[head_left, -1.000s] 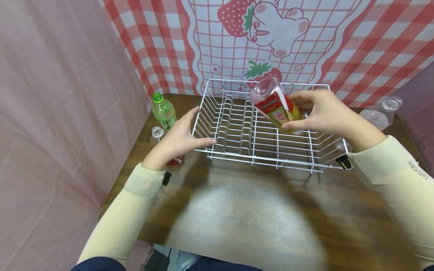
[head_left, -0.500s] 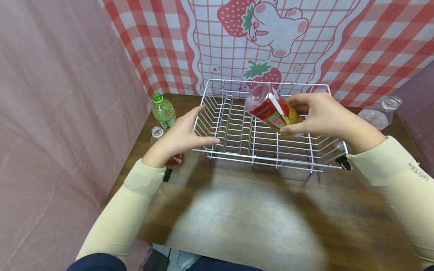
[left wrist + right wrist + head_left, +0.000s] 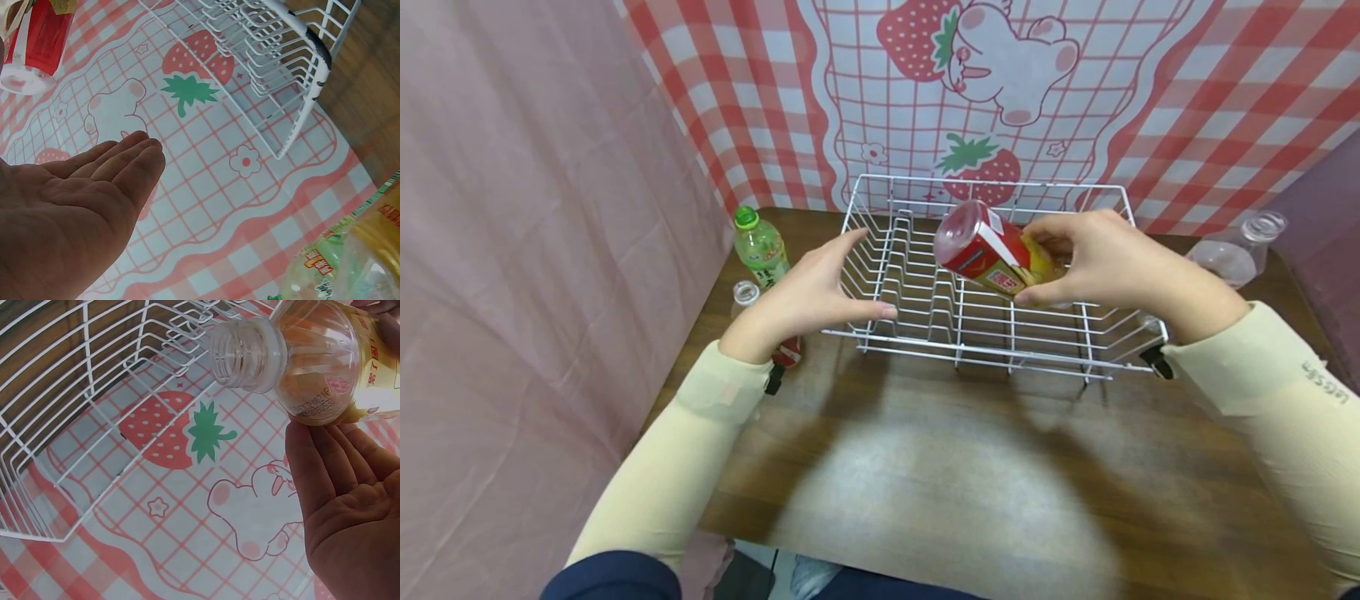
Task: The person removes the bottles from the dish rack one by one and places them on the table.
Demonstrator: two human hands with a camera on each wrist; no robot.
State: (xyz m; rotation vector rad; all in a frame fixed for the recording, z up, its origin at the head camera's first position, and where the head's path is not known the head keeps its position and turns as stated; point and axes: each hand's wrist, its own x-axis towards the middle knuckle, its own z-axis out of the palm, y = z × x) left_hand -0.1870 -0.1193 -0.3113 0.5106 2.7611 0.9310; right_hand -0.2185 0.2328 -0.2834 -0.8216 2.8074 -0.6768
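A clear plastic bottle (image 3: pixel 981 250) with a red and yellow label is pinched between the thumb and fingers of my right hand (image 3: pixel 1097 254). It tilts over the white wire dish rack (image 3: pixel 958 347), base to the upper left. Its uncapped mouth and neck (image 3: pixel 250 356) show in the right wrist view, past the fingertips. My left hand (image 3: pixel 808 292) is spread at the rack's left end, thumb and fingers apart, holding nothing. In the left wrist view, that hand (image 3: pixel 81 206) has straight fingers, and the bottle's base (image 3: pixel 28 80) appears at upper left.
Left of the rack stand a green-capped bottle (image 3: pixel 762 250) and an uncapped clear bottle (image 3: pixel 746 293), partly behind my left hand. Another clear bottle (image 3: pixel 1232 258) stands at the right. Behind hangs a red-checked cloth (image 3: pixel 737 108); a pink curtain (image 3: pixel 542 208) borders the wooden table (image 3: pixel 925 467).
My right hand has moved slightly left and down with the bottle, which now leans closer to level. My left hand has shifted a little to the right, over the rack's left end.
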